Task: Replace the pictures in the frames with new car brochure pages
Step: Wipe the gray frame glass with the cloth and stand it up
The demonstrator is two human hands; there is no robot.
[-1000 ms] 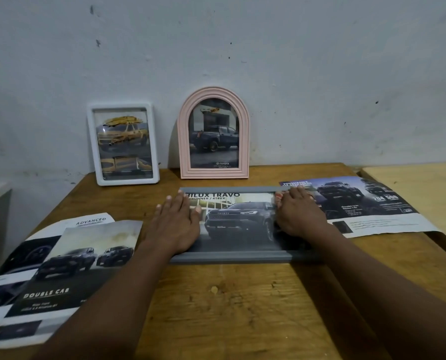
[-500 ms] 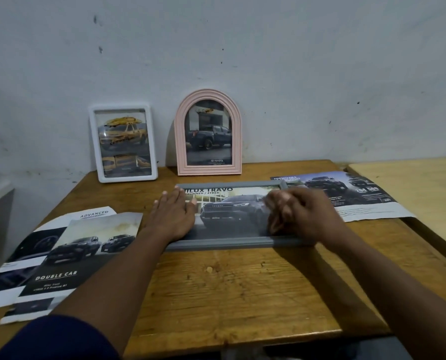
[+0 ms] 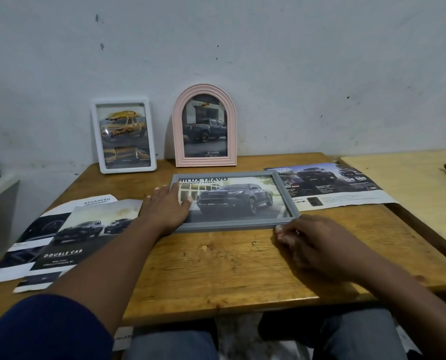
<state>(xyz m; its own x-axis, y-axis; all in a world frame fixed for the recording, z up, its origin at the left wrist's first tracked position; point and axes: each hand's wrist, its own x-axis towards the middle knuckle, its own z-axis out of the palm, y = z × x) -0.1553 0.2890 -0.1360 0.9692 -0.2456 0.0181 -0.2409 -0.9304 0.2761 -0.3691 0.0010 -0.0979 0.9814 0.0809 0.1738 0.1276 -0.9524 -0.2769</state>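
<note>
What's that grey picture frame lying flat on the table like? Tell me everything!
The grey frame is a slim rectangle, plastic-looking, lying flat and landscape on the wooden table. Inside is a brochure page showing a dark pickup and the words HILUX TRAVO. The left hand rests flat on its left end. The right hand curls at its near right corner; whether it grips is unclear.

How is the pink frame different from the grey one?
The pink frame is arched; the grey frame is rectangular. The pink frame stands upright at the wall; the grey frame lies flat on the table. The left hand rests on the grey frame; no hand touches the pink frame. Both show a dark pickup.
</note>
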